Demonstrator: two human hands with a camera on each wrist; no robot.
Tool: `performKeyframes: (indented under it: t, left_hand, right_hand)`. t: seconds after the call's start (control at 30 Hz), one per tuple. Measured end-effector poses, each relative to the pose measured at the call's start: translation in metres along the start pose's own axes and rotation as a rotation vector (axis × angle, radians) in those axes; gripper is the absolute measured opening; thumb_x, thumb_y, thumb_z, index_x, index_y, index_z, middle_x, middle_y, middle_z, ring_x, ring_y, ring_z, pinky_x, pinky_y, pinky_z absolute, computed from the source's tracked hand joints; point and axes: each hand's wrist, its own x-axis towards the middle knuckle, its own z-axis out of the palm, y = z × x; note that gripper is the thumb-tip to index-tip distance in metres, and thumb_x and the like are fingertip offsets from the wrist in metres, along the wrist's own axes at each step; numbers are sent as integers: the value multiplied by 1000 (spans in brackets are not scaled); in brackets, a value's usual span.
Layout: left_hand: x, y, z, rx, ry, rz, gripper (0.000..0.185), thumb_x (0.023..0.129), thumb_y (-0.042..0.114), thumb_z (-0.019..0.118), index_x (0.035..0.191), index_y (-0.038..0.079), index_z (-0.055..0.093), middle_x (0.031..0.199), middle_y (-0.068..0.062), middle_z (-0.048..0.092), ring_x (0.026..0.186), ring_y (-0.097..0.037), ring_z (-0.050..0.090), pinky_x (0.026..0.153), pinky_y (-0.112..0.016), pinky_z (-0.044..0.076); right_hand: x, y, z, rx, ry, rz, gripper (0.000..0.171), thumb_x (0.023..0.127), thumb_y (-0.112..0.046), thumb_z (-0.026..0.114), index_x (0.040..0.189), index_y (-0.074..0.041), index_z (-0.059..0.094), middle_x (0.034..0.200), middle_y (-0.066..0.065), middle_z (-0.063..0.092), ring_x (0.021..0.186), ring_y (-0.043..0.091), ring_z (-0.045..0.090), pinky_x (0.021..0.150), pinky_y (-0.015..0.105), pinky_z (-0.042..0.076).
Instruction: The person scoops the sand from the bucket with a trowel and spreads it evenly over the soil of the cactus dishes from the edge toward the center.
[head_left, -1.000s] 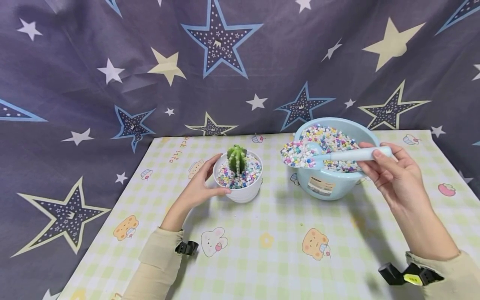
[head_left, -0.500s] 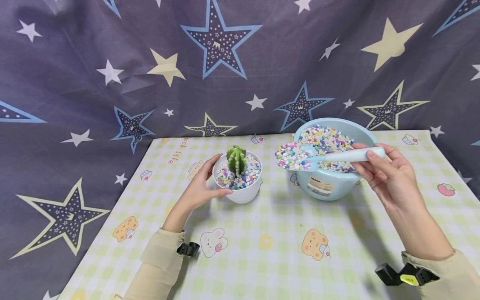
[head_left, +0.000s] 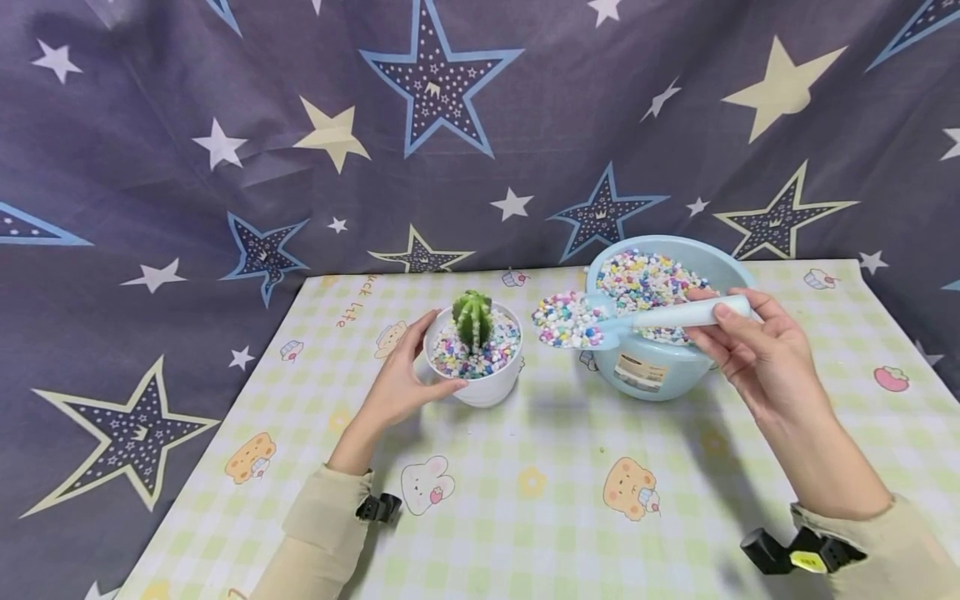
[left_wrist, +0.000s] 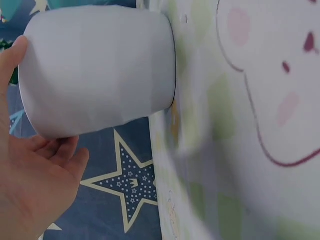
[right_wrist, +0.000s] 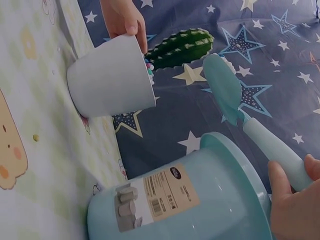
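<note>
A white flower pot (head_left: pixel 487 388) stands on the table with a green cactus (head_left: pixel 472 320) upright in multicoloured pebbles. My left hand (head_left: pixel 401 375) holds the pot from its left side, thumb at the near rim and fingers round the far side, some of them hidden in the left wrist view. In my right hand (head_left: pixel 772 358) is the handle of a light blue trowel (head_left: pixel 686 313). Its blade, heaped with pebbles (head_left: pixel 572 321), hangs level between the pot and a light blue bucket (head_left: pixel 643 367). The right wrist view shows the underside of the trowel blade (right_wrist: pixel 222 85) above the bucket's rim.
More pebbles (head_left: pixel 652 279) fill the bucket, which has a label (right_wrist: pixel 157 197) on its side. A checked tablecloth (head_left: pixel 525 533) with cartoon prints covers the table. Behind its back edge hangs a dark star-patterned curtain (head_left: pixel 262 183). A few stray pebbles (head_left: pixel 602 450) lie on the cloth.
My right hand has carried the loaded trowel leftward, from over the bucket's left side closer to the pot. The left hand and the pot have stayed almost in place.
</note>
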Motion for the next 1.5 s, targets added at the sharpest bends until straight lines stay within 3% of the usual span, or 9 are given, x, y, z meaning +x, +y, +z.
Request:
performKeyframes:
  t: [0.23,0.67,0.9,1.03,1.23,1.5]
  left_hand:
    - [-6,6,5,6,52,-18,107,75,29,88,158,14,24,163,-11,29,148,-32,34,123,-48,29]
    - [-14,22,17,84,154,-112,113,72,38,89,159,13,21,162,-12,29,148,-34,33,123,-54,27]
    - [-14,23,17,58,132,-107,114,74,36,89,160,14,17,163,-12,25,149,-33,30,124,-54,25]
    - [-10,22,13,52,77,-109,116,74,36,88,161,17,13,166,-11,19,152,-34,25,124,-57,23]
    - [2,17,5,73,-13,-53,120,71,36,90,161,18,13,167,-8,17,152,-35,23,123,-59,22]
    - [2,20,5,148,18,-55,118,69,43,90,159,16,20,165,-11,25,149,-38,31,121,-59,28]
  right_hand:
    - [-1,5,7,-27,-28,15,19,98,16,43,108,1,48,109,27,72,94,36,75,85,43,59]
    - [0,10,10,-67,-53,43,17,99,13,44,107,4,55,110,26,73,96,34,75,87,41,59]
    - [3,9,10,-43,-47,67,17,99,13,43,106,3,54,110,26,72,98,36,74,88,42,59]
    - [3,8,10,-28,-50,76,17,99,13,43,105,3,54,110,27,72,98,36,74,87,43,59]
    - [2,9,10,-27,-64,73,17,99,13,43,105,3,55,110,27,72,97,36,74,87,43,59]
    - [1,13,11,-47,-80,74,18,99,13,42,104,3,56,111,26,72,100,35,74,89,42,58]
